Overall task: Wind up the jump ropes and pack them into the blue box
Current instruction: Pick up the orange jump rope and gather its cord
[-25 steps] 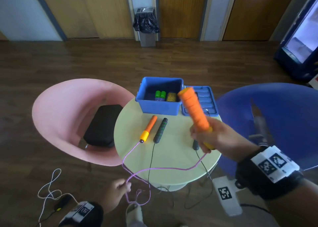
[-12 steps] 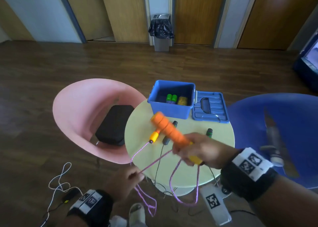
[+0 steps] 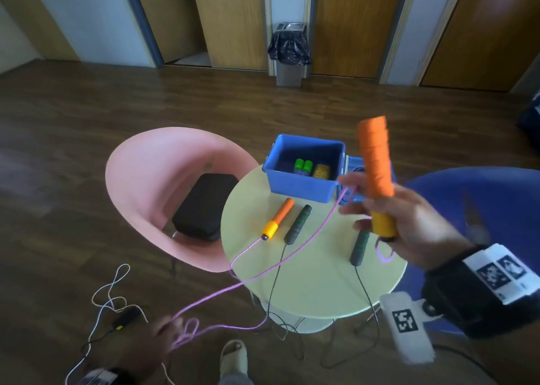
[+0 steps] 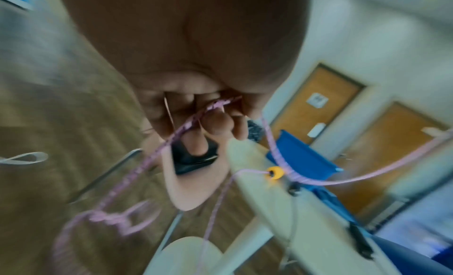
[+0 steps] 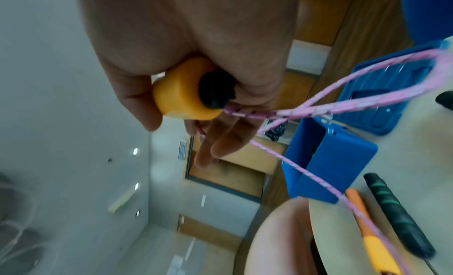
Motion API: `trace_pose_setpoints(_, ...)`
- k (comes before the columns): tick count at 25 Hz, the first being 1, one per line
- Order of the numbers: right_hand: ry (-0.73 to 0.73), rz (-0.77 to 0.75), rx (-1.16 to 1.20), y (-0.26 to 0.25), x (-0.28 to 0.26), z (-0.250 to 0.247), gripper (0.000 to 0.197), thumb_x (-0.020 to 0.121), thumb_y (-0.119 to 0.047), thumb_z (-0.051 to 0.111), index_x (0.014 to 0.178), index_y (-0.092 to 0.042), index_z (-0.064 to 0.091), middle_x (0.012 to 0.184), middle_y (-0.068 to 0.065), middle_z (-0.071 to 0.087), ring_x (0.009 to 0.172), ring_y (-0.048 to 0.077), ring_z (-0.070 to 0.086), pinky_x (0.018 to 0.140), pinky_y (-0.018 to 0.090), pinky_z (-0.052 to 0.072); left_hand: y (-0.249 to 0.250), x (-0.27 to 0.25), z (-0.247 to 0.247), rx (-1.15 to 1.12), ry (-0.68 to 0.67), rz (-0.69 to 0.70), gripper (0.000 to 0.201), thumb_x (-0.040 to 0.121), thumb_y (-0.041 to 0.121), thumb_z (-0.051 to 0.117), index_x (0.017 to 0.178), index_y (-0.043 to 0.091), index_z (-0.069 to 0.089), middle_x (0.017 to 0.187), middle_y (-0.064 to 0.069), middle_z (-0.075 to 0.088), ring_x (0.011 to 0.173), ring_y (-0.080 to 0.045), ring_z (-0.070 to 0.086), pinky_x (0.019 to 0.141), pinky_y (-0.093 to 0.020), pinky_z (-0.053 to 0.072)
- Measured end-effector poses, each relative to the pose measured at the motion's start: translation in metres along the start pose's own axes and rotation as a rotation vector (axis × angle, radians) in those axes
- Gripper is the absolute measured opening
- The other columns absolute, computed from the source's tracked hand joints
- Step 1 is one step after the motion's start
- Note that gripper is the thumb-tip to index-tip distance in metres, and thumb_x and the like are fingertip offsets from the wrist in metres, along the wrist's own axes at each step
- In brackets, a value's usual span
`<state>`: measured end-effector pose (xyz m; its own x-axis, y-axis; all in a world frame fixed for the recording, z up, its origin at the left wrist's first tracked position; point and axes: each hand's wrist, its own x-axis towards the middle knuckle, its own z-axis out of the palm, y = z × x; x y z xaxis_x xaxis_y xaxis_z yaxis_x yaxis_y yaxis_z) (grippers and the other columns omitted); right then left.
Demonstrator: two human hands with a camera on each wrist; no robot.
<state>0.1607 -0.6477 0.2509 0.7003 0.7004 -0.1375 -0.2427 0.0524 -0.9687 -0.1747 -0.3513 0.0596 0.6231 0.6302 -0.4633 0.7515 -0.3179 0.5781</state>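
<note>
My right hand (image 3: 388, 224) grips one orange jump-rope handle (image 3: 375, 162) upright above the round table (image 3: 315, 282); its yellow end (image 5: 183, 97) shows in the right wrist view. The pink rope (image 3: 280, 257) loops over my right fingers and runs taut down to my left hand (image 3: 163, 338), which pinches it low beside the table, pink rope (image 4: 196, 120) between the fingers. The other orange handle (image 3: 277, 219) lies on the table next to two black handles (image 3: 298, 224) (image 3: 361, 247). The open blue box (image 3: 304, 190) stands at the far edge.
The blue lid (image 3: 355, 177) lies right of the box. A pink chair (image 3: 163, 191) with a black cushion stands on the left, a blue chair (image 3: 482, 209) on the right. Black rope hangs off the table's front; a white cable (image 3: 111, 291) lies on the floor.
My right hand has swung the orange handle up from a tilt to upright and further right. My left hand has dropped lower and left, drawing the pink rope taut.
</note>
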Motion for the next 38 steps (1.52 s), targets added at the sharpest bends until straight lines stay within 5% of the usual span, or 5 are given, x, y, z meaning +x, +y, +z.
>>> trace_pose_setpoints(9, -0.582, 0.386, -0.78, 0.066, 0.015, 0.111, 0.013, 0.087, -0.018, 0.066, 0.1, -0.016, 0.069, 0.072, 0.0, 0.068, 0.053, 0.006, 0.057, 0.044, 0.014, 0.039, 0.16, -0.017, 0.009, -0.047, -0.235, 0.409, 0.039, 0.085, 0.047, 0.043, 0.094, 0.018, 0.068, 0.09, -0.008, 0.07, 0.086, -0.025, 0.065, 0.082, -0.044, 0.053)
trace_pose_setpoints(16, -0.546, 0.398, -0.672, 0.058, 0.019, 0.09, 0.02, 0.074, -0.028, 0.068, 0.079, -0.008, 0.067, 0.062, 0.006, 0.059, 0.054, 0.019, 0.049, 0.048, 0.022, 0.035, 0.133, -0.015, 0.015, -0.166, -0.203, 0.382, 0.033, 0.082, 0.054, 0.049, 0.073, 0.024, 0.057, 0.059, 0.008, 0.052, 0.055, -0.001, 0.046, 0.059, -0.026, 0.04)
trace_pose_setpoints(26, 0.167, 0.075, 0.36, 0.009, 0.044, 0.026, 0.018, 0.094, -0.014, 0.048, 0.084, -0.01, 0.063, 0.082, 0.002, 0.065, 0.061, 0.015, 0.05, 0.056, 0.028, 0.032, -0.021, 0.027, 0.047, -0.16, -0.005, -0.03, 0.022, 0.1, 0.031, 0.055, 0.079, 0.028, 0.063, 0.06, 0.004, 0.057, 0.08, -0.032, 0.067, 0.071, -0.039, 0.044)
trace_pose_setpoints(29, 0.232, 0.075, 0.305, 0.005, 0.047, 0.025, 0.014, 0.094, -0.011, 0.049, 0.085, -0.007, 0.06, 0.078, 0.005, 0.063, 0.058, 0.014, 0.05, 0.053, 0.027, 0.032, -0.036, 0.03, 0.047, -0.154, 0.001, -0.149, 0.02, 0.099, 0.027, 0.056, 0.087, 0.017, 0.067, 0.088, -0.021, 0.071, 0.098, -0.037, 0.068, 0.086, -0.039, 0.049)
trace_pose_setpoints(38, -0.263, 0.209, -0.527, 0.012, 0.036, 0.077, 0.013, 0.091, -0.004, 0.06, 0.079, 0.001, 0.063, 0.056, 0.001, 0.057, 0.045, 0.007, 0.048, 0.042, 0.014, 0.035, -0.012, 0.074, 0.049, 0.004, -0.198, -0.1, 0.033, 0.075, 0.04, 0.067, 0.069, 0.008, 0.065, 0.062, -0.009, 0.065, 0.061, -0.015, 0.059, 0.07, -0.033, 0.049)
